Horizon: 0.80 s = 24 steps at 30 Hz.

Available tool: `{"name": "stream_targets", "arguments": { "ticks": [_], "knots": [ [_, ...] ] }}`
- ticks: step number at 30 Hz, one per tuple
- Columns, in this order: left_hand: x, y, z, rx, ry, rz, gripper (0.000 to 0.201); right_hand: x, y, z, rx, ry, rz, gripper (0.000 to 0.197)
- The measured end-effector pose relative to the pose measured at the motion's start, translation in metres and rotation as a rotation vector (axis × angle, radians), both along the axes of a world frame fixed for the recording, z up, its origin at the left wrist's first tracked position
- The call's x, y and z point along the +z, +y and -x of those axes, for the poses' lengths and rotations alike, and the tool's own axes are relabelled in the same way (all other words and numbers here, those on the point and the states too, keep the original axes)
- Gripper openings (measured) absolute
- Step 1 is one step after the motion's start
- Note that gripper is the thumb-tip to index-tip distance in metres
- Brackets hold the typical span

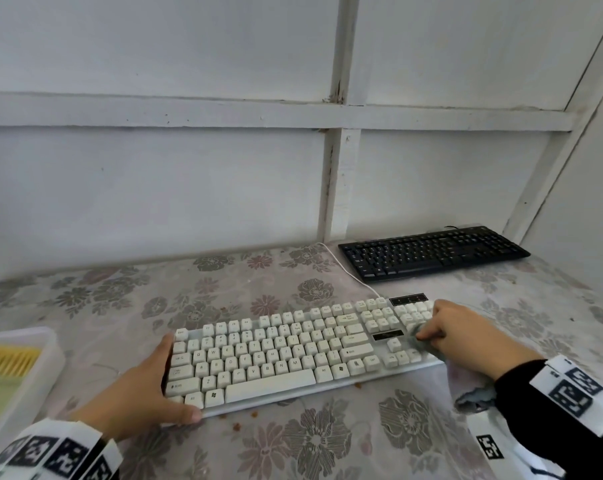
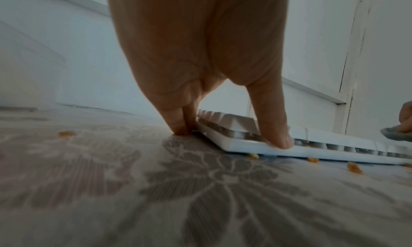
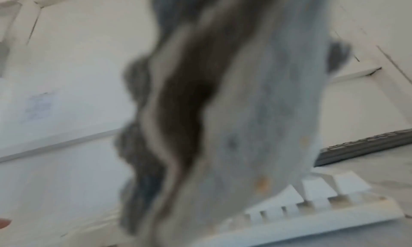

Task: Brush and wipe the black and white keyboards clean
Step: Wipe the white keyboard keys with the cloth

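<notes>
The white keyboard [image 1: 293, 351] lies across the floral tablecloth in front of me. My left hand [image 1: 158, 379] braces its left end: straight fingers [image 2: 178, 124] stand against the side edge and the thumb [image 2: 274, 127] presses on the front corner. My right hand [image 1: 431, 332] grips a grey cloth [image 1: 428, 346] and presses it on the keys at the keyboard's right end. The cloth's loose end trails under that wrist. In the right wrist view the blurred cloth [image 3: 223, 110] hides the fingers above the white keys [image 3: 312, 206]. The black keyboard [image 1: 431, 252] sits at the back right, untouched.
A white tray [image 1: 47, 368] at the left edge holds a yellow brush [image 1: 9, 360]. Small orange crumbs [image 1: 237, 426] lie on the cloth by the keyboard's front edge. The white cable [image 1: 348, 271] runs back toward the wall beside the black keyboard.
</notes>
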State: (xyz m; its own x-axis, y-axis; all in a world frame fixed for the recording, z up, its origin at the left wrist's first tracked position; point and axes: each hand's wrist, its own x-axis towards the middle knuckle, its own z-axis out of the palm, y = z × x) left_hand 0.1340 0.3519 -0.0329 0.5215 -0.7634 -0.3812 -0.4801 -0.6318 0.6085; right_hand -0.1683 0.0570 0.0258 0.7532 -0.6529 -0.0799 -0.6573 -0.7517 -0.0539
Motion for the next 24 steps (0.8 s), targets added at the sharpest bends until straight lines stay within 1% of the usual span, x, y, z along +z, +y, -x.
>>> {"name": "stream_targets", "arguments": {
  "ticks": [4, 7, 10, 17, 20, 22, 24],
  "knots": [
    [0.000, 0.000, 0.000, 0.000, 0.007, 0.013, 0.149, 0.001, -0.003, 0.007, -0.033, -0.067, 0.013, 0.017],
    [-0.001, 0.000, 0.000, 0.007, 0.013, 0.022, 0.146, -0.007, -0.002, 0.010, -0.012, -0.039, -0.023, 0.019],
    [0.000, 0.000, 0.001, 0.003, 0.003, 0.016, 0.146, -0.008, -0.009, 0.018, -0.035, -0.041, -0.037, 0.021],
    [-0.002, 0.000, -0.001, 0.015, -0.014, -0.003, 0.148, -0.001, -0.020, 0.028, -0.111, 0.015, 0.027, 0.030],
    [-0.001, -0.001, 0.001, 0.013, -0.014, -0.013, 0.148, 0.001, -0.013, 0.018, -0.062, 0.004, 0.047, 0.024],
    [-0.002, -0.001, 0.001, 0.016, -0.009, -0.001, 0.148, 0.000, -0.007, 0.013, -0.018, -0.001, -0.003, 0.020],
    [-0.002, -0.001, 0.000, 0.019, -0.007, 0.009, 0.147, -0.002, -0.006, 0.015, -0.024, -0.013, -0.062, 0.021]
  ]
}}
